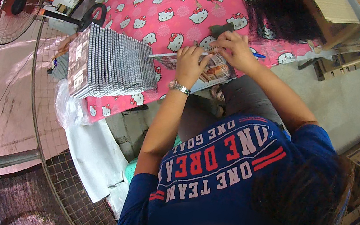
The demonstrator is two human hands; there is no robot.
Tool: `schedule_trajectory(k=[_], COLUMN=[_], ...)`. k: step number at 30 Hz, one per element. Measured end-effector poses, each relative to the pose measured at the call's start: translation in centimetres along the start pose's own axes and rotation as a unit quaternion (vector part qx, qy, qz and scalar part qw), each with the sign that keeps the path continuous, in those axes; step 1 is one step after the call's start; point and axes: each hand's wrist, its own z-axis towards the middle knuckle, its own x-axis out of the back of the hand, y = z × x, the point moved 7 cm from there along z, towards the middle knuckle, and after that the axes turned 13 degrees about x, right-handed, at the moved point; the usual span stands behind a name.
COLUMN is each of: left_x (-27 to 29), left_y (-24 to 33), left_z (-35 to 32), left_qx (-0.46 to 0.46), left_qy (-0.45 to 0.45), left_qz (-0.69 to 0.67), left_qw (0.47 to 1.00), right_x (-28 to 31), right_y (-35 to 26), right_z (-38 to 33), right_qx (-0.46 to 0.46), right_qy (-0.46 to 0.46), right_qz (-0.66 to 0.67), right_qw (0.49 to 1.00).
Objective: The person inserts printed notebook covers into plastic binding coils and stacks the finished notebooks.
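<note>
We clamp both hands, left hand (190, 63) and right hand (234, 50), on one flat packet (216, 70); a finished stack (111, 64) lies left on the tabletop (169, 9).

left: your way blocked by tall grey row of stacked flat packets (111, 64) | ahead: black hair bundle (285, 18) | between: open pink patterned surface (179, 6)

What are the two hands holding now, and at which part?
Both the left hand and the right hand grip a flat printed package at its upper edge.
</note>
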Motion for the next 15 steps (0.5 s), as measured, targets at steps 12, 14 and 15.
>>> schedule_trajectory(k=[12,14,15], left_x=[-0.2,-0.3,-0.3], left_y=[0.0,-0.2,-0.4], left_z=[-0.1,-0.3,-0.3], left_qx=[-0.003,-0.003,-0.005], left_qy=[-0.007,-0.01,-0.013], left_qz=[-0.021,-0.019,-0.017], left_qw=[1.0,1.0,1.0], right_x=[-2.3,-1.9,-1.3], right_y=[1.2,0.3,-0.3], right_z=[0.1,-0.2,-0.2], right_qx=[0.0,0.015,0.044], right_qy=[0.011,0.007,0.003], right_qz=[0.216,0.196,0.167], right_qw=[0.976,0.981,0.985])
